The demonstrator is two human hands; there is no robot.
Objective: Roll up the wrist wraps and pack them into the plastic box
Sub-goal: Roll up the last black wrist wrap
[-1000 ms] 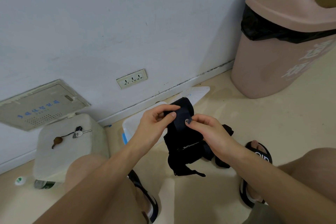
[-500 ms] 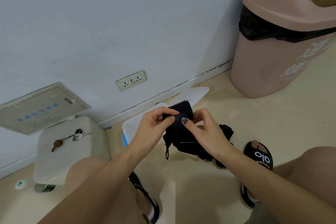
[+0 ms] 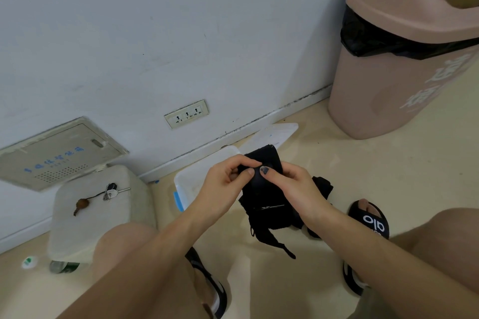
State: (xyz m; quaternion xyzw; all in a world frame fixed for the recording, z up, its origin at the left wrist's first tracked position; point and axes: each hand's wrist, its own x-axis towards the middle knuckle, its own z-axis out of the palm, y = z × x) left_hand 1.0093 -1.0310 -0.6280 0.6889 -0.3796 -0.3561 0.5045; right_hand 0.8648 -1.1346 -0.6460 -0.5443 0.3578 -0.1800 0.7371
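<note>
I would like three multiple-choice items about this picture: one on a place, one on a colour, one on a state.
1. Where do the keys lie?
A. on the white stool
B. in the plastic box
C. on the bin

2. What colour is the wrist wrap?
A. red
B. black
C. white

3. How is the wrist wrap held?
A. by no hand
B. by one hand
C. by both hands

Key: 1 A, the keys rest on the white stool. 2 B, the wrist wrap is black. 3 C, the left hand and right hand both pinch it.
</note>
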